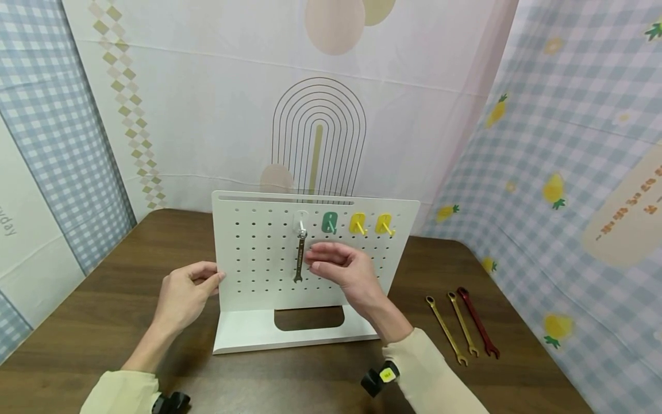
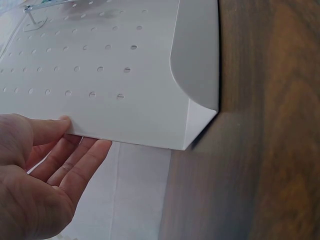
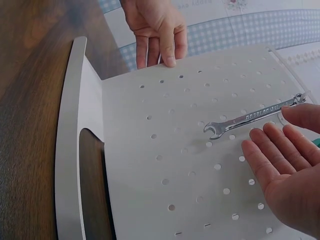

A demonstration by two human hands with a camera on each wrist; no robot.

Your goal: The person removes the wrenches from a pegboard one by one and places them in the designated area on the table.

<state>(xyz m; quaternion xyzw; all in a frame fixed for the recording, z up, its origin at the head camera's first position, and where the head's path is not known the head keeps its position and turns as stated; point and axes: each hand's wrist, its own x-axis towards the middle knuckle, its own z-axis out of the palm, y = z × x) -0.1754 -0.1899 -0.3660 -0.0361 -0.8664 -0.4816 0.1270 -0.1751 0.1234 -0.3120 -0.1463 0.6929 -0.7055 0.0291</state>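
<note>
A white pegboard (image 1: 253,253) stands upright on its base. My left hand (image 1: 182,294) pinches its left edge, the thumb in front and the fingers behind, as the left wrist view shows. A silver combination wrench (image 3: 250,117) hangs by its ring end from a clear hook (image 1: 300,221) on the board. Just right of the wrench is my right hand (image 1: 347,270), its fingers extended and apart from the shaft in the right wrist view. Nothing is held in it.
A green hook (image 1: 329,222) and two yellow hooks, one left (image 1: 357,223) and one right (image 1: 384,224), line the board's upper row. Two gold wrenches (image 1: 446,330) (image 1: 462,323) and a red wrench (image 1: 478,322) lie on the wooden table (image 1: 269,379) to the right. Patterned cloth hangs behind.
</note>
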